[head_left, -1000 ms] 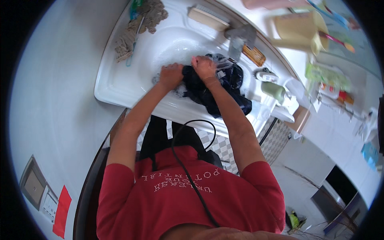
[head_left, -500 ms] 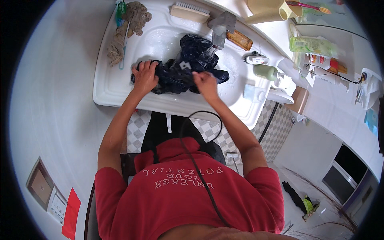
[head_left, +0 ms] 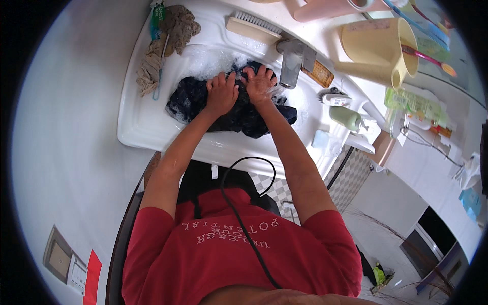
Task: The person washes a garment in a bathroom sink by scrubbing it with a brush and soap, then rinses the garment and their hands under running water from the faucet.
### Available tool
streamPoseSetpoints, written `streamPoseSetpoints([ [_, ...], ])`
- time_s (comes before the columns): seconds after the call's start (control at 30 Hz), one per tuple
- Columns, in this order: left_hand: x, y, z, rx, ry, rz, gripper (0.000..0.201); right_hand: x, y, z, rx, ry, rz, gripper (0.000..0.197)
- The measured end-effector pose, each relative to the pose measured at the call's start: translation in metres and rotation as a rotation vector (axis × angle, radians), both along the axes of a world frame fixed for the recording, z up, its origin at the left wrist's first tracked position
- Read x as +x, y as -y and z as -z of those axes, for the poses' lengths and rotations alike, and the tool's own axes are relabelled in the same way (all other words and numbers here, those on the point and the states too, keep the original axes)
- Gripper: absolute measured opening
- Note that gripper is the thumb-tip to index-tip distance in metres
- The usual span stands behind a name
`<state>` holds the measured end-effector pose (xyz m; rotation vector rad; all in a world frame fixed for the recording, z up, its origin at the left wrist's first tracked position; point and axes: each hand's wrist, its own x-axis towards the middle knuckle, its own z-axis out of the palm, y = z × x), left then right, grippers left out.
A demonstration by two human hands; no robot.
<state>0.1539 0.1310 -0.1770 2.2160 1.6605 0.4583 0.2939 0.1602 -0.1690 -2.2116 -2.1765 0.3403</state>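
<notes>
1. Head view, far left of the sink (head_left: 131,124): the beige cloth (head_left: 149,68) is lying beside the green tube (head_left: 157,21), and neither is taking part in the change.
2. Left hand (head_left: 222,95): it was resting on the left end of the dark cloth (head_left: 239,119) half a second ago; now it is pressing further right, near the middle, with fingers bent. Whether they are pinching any fabric, I cannot tell.
3. Dark cloth: it is lying in the basin below both hands, its far heap now sitting lower and nearer. A white patch that was showing on it is no longer visible.
4. Right hand (head_left: 260,87): it is now reaching further to the far side, its fingers spreading wide over the cloth's far edge, just beside the left hand and close to the faucet (head_left: 291,66).
5. Judging by this, both hands are now working one spot together, so the wet handling of the cloth seems to be continuing.
6. Folds and lather (head_left: 209,61) are hiding the cloth's outline, so its kind is staying unclear.
7. Water by the right hand is blurring against the wet fabric; its exact path is hard to follow.
8. Far right, the frame's top edge is cutting off a pink cup (head_left: 330,9).
</notes>
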Motion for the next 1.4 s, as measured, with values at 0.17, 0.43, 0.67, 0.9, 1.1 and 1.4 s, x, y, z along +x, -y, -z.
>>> streamPoseSetpoints([
  [0.17, 0.008, -0.027, 0.008, -0.598, 0.117, -0.022, 0.047, 0.006, -0.004, 0.05, 0.22, 0.144, -0.059, 0.025],
  [0.43, 0.006, -0.025, 0.018, -0.628, 0.149, -0.073, 0.048, 0.02, -0.001, 0.057, 0.374, 0.019, -0.067, 0.019],
  [0.67, -0.033, 0.007, -0.018, -0.166, 0.532, 0.064, 0.031, 0.023, 0.036, -0.033, 0.266, -0.328, -0.272, 0.033],
  [0.9, -0.037, 0.036, -0.065, -0.212, 0.664, 0.236, 0.041, 0.035, 0.117, -0.091, 0.125, -0.704, 0.021, 0.044],
  [1.1, -0.003, 0.058, -0.046, 0.067, 0.282, 0.32, 0.038, 0.048, 0.157, -0.036, 0.091, -0.4, 0.021, 0.024],
  [1.4, 0.036, 0.003, -0.011, 0.008, 0.079, 0.223, 0.03, 0.064, 0.067, -0.001, -0.372, -0.306, 0.11, 0.037],
])
